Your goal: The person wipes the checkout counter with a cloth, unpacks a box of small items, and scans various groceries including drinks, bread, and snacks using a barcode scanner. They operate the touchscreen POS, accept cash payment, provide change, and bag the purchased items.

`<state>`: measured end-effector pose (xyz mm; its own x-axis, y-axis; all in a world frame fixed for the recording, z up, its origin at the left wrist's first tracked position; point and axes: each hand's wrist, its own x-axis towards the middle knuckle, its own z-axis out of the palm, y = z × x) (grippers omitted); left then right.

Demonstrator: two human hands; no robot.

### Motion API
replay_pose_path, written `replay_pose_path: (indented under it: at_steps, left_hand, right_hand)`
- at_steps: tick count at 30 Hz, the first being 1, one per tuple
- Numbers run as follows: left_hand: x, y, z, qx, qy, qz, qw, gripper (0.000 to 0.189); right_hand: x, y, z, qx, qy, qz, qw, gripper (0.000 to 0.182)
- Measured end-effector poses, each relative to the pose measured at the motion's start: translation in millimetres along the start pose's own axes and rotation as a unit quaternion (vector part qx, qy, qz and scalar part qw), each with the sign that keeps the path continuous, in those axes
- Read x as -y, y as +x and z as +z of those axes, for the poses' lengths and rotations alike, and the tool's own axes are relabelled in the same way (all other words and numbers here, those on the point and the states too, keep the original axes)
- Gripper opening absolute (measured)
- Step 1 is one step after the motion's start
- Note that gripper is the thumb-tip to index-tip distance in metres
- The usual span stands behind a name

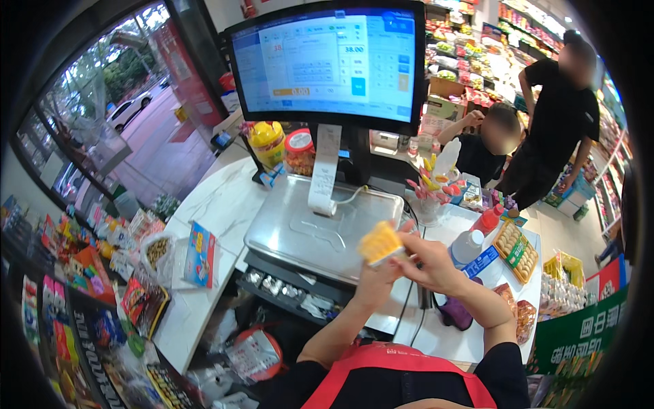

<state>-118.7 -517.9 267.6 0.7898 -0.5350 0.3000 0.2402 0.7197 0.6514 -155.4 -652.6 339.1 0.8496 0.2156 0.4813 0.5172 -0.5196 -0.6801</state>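
In front of the steel weighing plate [283,230], a small yellow packaged item [380,244] is held up between both hands, blurred. My left hand [377,282] grips it from below, and my right hand [431,263] has its thumb and fingers on the right side. A long paper receipt [325,163] hangs down to a roll on the plate. Behind it stands a lit checkout monitor [327,66]. Below the plate, an open drawer [291,296] contains several shiny wrapped things. Close to my right forearm are a purple cloth item [456,312] and a clear bottle with a white cap [466,248].
Right on the counter [388,322] lie a tray of round pastries [516,252], a red bottle [488,219] and packaged snacks [525,319]. A blue box [200,255] stands left. Two people [554,112] are beyond the counter. A red lidded bucket [255,353] sits below.
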Motion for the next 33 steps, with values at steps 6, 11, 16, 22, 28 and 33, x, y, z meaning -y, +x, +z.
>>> replay_pose_path:
  at_steps: [6,11,16,22,28,33]
  left_hand:
    - [-84,-16,-68,-0.077,-0.084,0.024,0.993,0.061]
    - [-114,-27,-100,-0.093,-0.018,-0.042,0.995,0.066]
    - [-133,-31,-127,-0.083,-0.005,-0.055,0.995,0.063]
    - [-145,-29,-141,-0.064,-0.017,-0.065,0.996,0.061]
    - [-148,-28,-147,-0.064,-0.024,-0.093,0.993,0.06]
    - [-146,-27,-146,-0.061,-0.038,-0.127,0.989,0.059]
  right_hand:
    - [20,160,-3,-0.276,-0.294,-0.246,0.882,0.035]
    - [8,261,-24,-0.368,-0.41,-0.223,0.804,0.045]
    - [2,285,-17,-0.363,-0.487,-0.203,0.768,0.046]
    - [-3,290,-15,-0.348,-0.506,-0.173,0.77,0.042]
    - [11,301,-12,-0.381,-0.491,-0.24,0.746,0.036]
    - [19,332,32,-0.295,-0.478,-0.221,0.797,0.035]
